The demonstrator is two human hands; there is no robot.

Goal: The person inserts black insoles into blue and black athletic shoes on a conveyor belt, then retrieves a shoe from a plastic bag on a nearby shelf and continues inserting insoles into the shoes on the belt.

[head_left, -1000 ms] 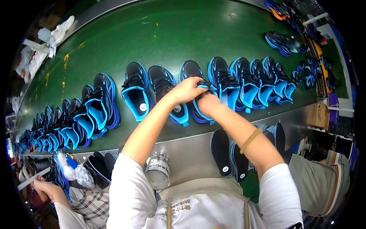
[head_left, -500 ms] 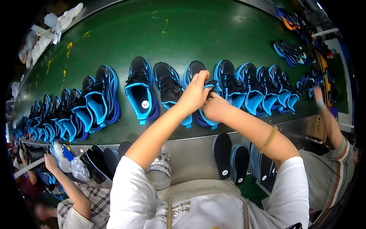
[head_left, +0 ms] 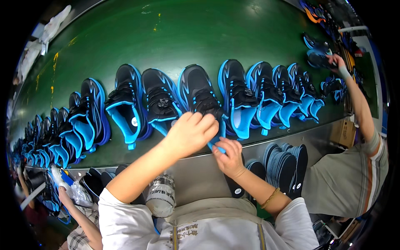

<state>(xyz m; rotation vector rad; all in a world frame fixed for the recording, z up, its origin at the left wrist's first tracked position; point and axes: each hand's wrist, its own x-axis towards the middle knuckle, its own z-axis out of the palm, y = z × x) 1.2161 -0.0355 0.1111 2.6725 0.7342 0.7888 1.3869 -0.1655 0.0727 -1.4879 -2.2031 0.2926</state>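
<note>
We find the black-and-blue lace-up sneaker at twelve o'clock from the hands, toe pointing away on the green work surface. Our left hand lies curled over its opening, fingers nearly closed; we cannot tell whether they grip anything, and the collar beneath is mostly hidden. Our right hand, at four o'clock from the left, pinches the blue heel edge between thumb and fingers. At seven o'clock, the left forearm is just beside a plastic-wrapped cylinder, contents unclear. At five o'clock, the right forearm partly covers a black insole. At two o'clock, a co-worker's hand holds a blurred dark shoe.
</note>
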